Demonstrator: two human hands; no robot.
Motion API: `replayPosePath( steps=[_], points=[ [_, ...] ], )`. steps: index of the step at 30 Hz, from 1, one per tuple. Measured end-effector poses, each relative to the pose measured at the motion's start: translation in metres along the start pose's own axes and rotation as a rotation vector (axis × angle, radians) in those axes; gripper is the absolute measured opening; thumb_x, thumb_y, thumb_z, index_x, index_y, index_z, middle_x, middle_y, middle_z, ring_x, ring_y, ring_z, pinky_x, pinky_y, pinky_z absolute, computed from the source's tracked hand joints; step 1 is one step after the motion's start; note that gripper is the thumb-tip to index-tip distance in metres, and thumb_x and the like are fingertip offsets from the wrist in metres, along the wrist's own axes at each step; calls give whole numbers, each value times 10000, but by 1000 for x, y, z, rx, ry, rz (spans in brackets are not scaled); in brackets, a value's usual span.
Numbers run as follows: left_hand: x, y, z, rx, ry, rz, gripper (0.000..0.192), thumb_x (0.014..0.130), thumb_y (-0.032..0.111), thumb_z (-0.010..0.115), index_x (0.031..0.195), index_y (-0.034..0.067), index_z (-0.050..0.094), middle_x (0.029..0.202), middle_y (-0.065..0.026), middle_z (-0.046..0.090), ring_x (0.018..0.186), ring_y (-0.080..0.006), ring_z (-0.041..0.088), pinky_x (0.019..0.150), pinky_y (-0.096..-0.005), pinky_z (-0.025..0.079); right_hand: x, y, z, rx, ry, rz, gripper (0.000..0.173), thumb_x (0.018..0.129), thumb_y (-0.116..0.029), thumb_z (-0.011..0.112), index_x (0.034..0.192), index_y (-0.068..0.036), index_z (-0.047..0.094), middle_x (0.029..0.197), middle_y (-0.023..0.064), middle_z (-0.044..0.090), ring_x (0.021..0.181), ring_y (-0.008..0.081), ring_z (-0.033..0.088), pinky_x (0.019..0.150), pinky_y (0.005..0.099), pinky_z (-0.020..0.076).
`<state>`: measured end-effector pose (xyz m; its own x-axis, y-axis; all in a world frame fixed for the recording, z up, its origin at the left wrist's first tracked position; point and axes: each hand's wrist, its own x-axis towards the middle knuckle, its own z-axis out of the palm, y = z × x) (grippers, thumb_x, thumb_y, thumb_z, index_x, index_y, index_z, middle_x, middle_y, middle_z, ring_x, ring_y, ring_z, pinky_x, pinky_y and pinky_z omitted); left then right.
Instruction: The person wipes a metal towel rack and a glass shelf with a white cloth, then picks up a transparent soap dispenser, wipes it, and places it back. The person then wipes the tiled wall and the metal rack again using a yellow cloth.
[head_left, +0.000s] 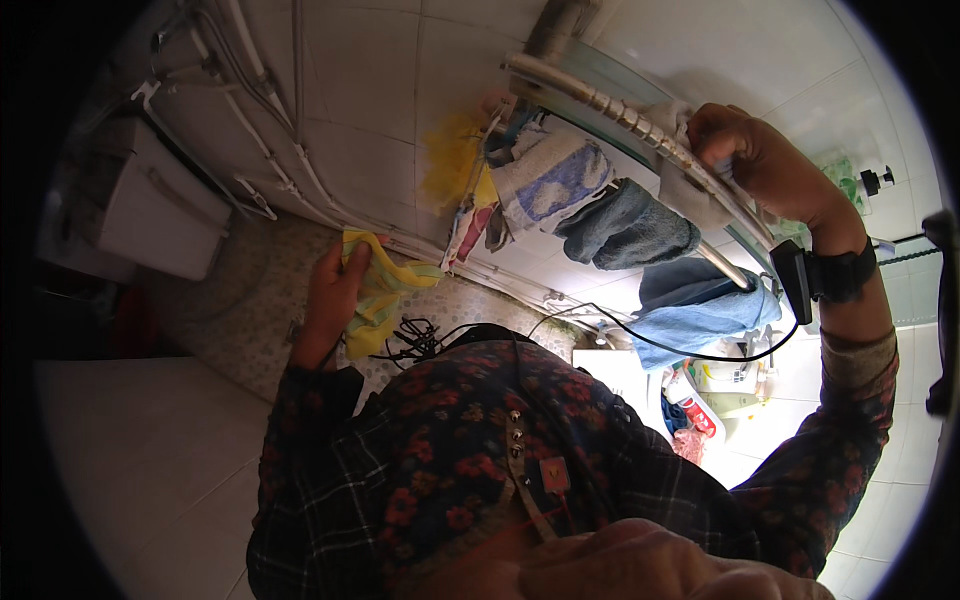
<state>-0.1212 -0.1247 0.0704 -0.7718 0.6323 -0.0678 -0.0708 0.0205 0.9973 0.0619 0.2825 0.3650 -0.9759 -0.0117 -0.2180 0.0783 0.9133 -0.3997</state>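
A yellow cloth with pale green stripes (375, 300) hangs down from my left hand (337, 289), which pinches its upper part. My right hand (739, 154) is raised at a worn metal towel rail (626, 112), its curled fingers gripping a grey-white cloth (686, 187) that hangs there. A black strap with a device is around my right wrist. Beside that cloth hang a white and blue towel (555, 176), a grey-blue towel (630, 225) and a light blue towel (697, 315).
Pipes (277, 165) run along the tiled wall. A white box-shaped fixture (165, 199) stands at the left. A black cable (420, 341) lies bunched near the pebbled floor; another stretch loops toward my right wrist. Bottles (731, 375) stand at the lower right. A green-tinted shelf edge (607, 71) runs behind the rail.
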Motion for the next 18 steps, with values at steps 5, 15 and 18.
replayPosePath(
  steps=[5, 15, 18],
  points=[
    [-13, 3, 2, 2, 65, 28, 341, 1110, 274, 528, 1260, 10, 684, 1100, -1, 704, 947, -52, 593, 860, -250, 496, -23, 14, -3, 7, 42, 21, 241, 803, 180, 625, 923, -1, 729, 1113, 95, 663, 1106, 266, 657, 1023, 331, 485],
    [-20, 22, 46, 11, 67, 27, 337, 1105, 286, 539, 1245, 15, 682, 1050, 9, 691, 929, -59, 609, 839, -251, 502, -60, 12, 2, -24, 86, -32, 510, 814, 256, 513, 1198, -45, 662, 1390, 135, 565, 1283, 316, 581, 1048, 350, 493],
    [-21, 34, 66, 37, 105, 25, 331, 1106, 289, 536, 1222, 15, 683, 1042, 8, 692, 937, -62, 620, 836, -256, 510, -64, 13, 0, -77, 65, -42, 512, 862, 216, 537, 1269, -71, 656, 1485, 153, 524, 1266, 327, 608, 1014, 381, 527]
  ],
)
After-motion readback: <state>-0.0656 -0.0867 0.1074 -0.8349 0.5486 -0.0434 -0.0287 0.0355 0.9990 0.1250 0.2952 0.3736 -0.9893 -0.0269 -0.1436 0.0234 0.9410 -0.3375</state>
